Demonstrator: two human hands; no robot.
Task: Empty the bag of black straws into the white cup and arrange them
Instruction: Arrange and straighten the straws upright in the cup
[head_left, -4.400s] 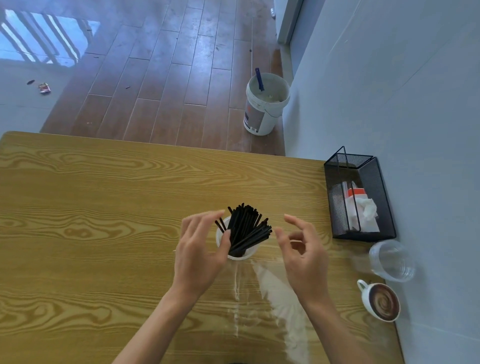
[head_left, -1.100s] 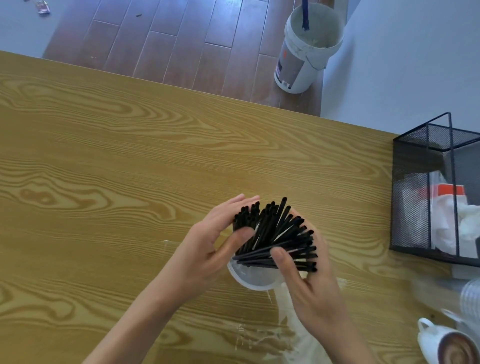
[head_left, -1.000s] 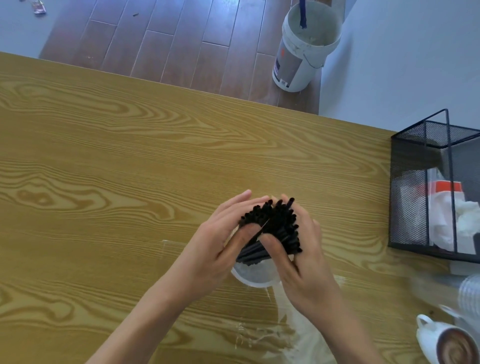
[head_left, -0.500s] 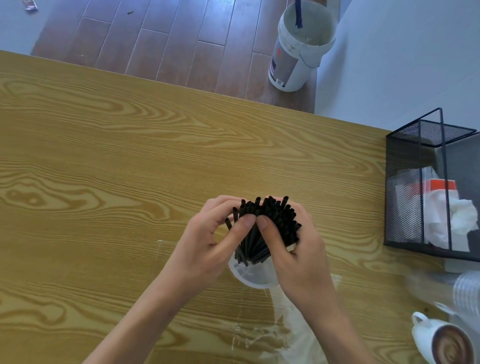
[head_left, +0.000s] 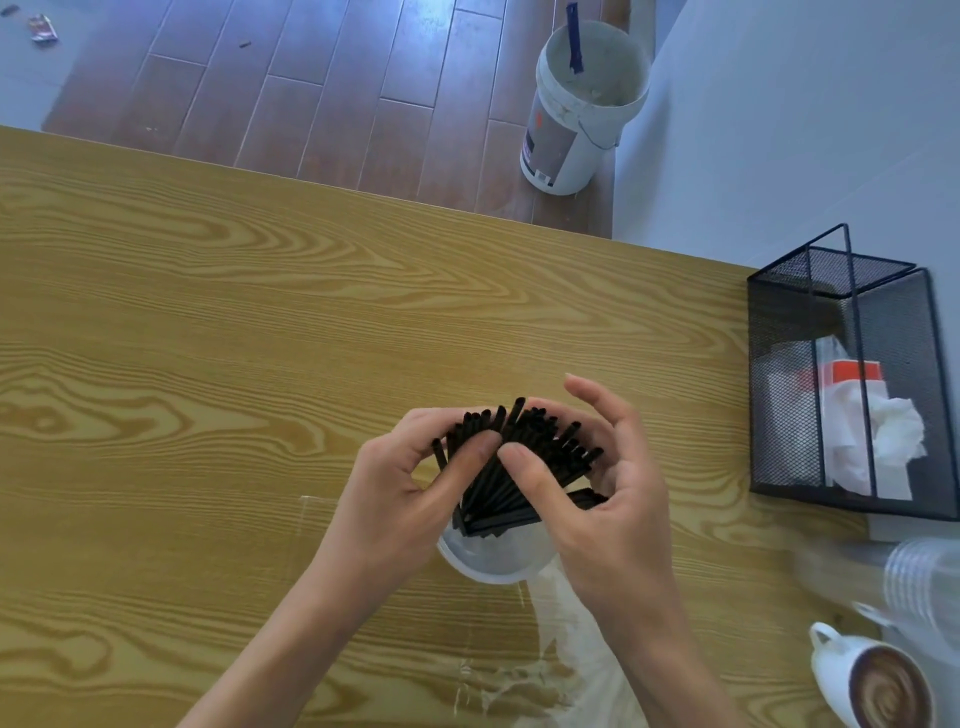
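spanning nearly the whole view, the wooden table (head_left: 218, 332) carries everything that matters, with a black mesh basket (head_left: 841, 384) of crumpled paper against the wall on the right and a coffee cup (head_left: 878, 686) at the near right corner, beside a blurred stack of clear cups (head_left: 914, 577). nearer the person lies the clear plastic bag (head_left: 566, 654), flat and apparently empty on the wood, just in front of the white cup (head_left: 493, 561), which stands upright near the table's middle. the black straws (head_left: 514, 467) are in that cup already, fanned out and leaning rightward rather than standing straight, a few lying almost flat across the rim. the left hand (head_left: 405, 499) closes around the bundle from the left, its thumb pressed on the straws, while the right hand (head_left: 602, 499) cups them from the right with its thumb on the front and its fingers spread loosely behind — the two thumbs almost meet over the straws. emptying looks done, so the step in hand is arranging. to do it well, i would judge the hands should squeeze evenly from both sides, lift the low right-hand straws upright and let their ends drop to the cup's bottom — gently, since the light cup could tip or skid if one side pushes harder.
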